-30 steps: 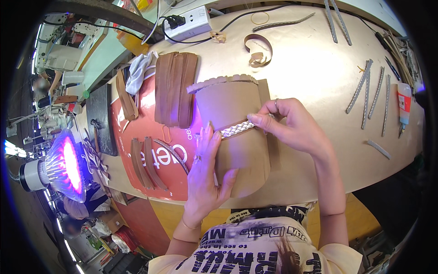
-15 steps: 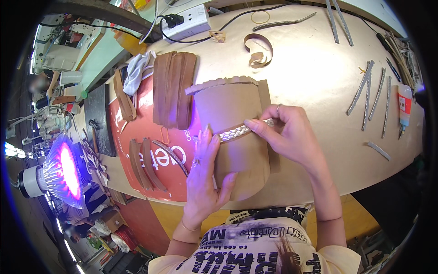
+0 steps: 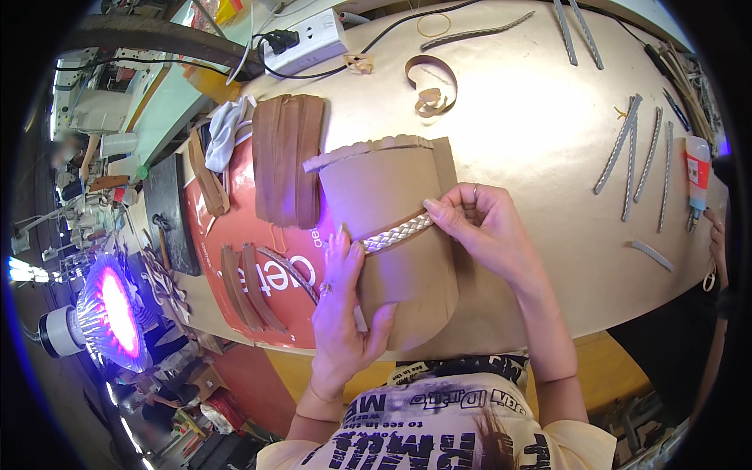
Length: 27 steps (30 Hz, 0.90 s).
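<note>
Brown and smooth, a big curved leather piece (image 3: 392,235) with a round bottom end and a wavy top edge sits in the middle of the tan tabletop (image 3: 533,117), right in front of the person. A pale braided strip (image 3: 395,233), bumpy like a little rope, lies across it on a thin brown band. The left hand (image 3: 345,309) holds the leather piece from the left side, its fingers (image 3: 338,247) spread a bit wide, with the thumb pressed on the front low down and the tips touching the left end of the braid. The right hand (image 3: 489,231) pinches the right end of the braid, its fingers (image 3: 442,215) close together and bent. Compared with a second ago, the right hand sits a little lower and closer to the leather, and the braid lies flatter across it; the left hand is in nearly the same spot. To the left, a stack of flat brown leather strips (image 3: 286,160) lies partly on a shiny red sheet (image 3: 243,235), with more thin strips (image 3: 243,290) lower down. A curled leather scrap (image 3: 431,86) sits near the top, beside a white power strip (image 3: 305,43). Long grey braided strips (image 3: 638,153) lie in a row on the right, well apart from the hands, near a glue bottle (image 3: 695,176). A bright purple lamp (image 3: 110,313) glows at the far left.
</note>
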{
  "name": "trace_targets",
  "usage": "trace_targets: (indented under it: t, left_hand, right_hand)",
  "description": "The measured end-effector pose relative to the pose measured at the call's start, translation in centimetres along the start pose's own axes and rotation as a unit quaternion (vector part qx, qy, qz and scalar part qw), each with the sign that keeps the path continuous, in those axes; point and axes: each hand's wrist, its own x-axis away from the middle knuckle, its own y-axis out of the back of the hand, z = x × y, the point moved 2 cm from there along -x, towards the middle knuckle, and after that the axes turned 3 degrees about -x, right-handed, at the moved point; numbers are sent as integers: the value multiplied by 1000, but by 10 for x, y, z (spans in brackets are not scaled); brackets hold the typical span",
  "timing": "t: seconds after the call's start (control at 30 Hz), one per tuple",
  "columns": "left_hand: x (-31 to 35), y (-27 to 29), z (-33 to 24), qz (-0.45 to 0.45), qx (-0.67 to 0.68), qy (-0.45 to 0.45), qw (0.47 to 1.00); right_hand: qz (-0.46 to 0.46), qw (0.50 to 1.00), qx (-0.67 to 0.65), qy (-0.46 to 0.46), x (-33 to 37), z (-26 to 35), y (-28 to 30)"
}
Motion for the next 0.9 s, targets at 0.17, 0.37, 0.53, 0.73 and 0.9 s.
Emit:
trace_targets:
  t: [0.17,0.37,0.53,0.73,0.9]
  left_hand:
    - [1,2,0,8,-6,7,1000]
    - [1,0,0,-1,10,2,1000]
    - [2,-3,-3,-5,36,14,999]
    - [2,-8,1,-33,53,-7,998]
    - [-1,3,5,-19,63,-4,998]
  right_hand:
    - [-8,1000,-28,-6,1,-2,-5]
    - [-62,998,1,3,4,-6,-7]
    - [-119,992,-39,-6,5,-16,-12]
    - [-83,992,-89,-26,7,-20,-13]
    - [-73,992,-101,-35,4,-22,-8]
